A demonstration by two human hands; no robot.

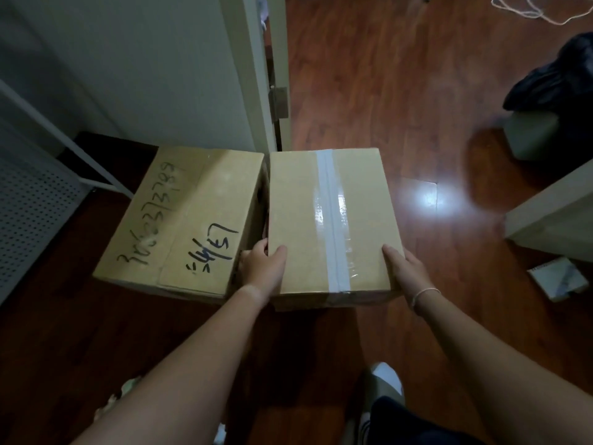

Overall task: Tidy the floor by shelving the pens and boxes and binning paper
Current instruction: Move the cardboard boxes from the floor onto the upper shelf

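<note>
1. Hands clamp the taped box [330, 220], centre frame: left hand [264, 268] on its left side with the thumb on top, right hand [406, 268] on its right near corner. Both closed on it, one per side, probably to balance the load.
2. Taped box sits just beside the marked box [183, 220], centre left, narrow gap between. Cannot tell if it rests on the floor [385, 91] or is lifted.
3. Crumpled paper [558, 279] lies on the floor at right edge, not yet binned.
4. White perforated rack [32, 200] at far left, possibly the shelf.
5. No pens visible.
6. Dark bundle [558, 75] upper right, well apart.
</note>
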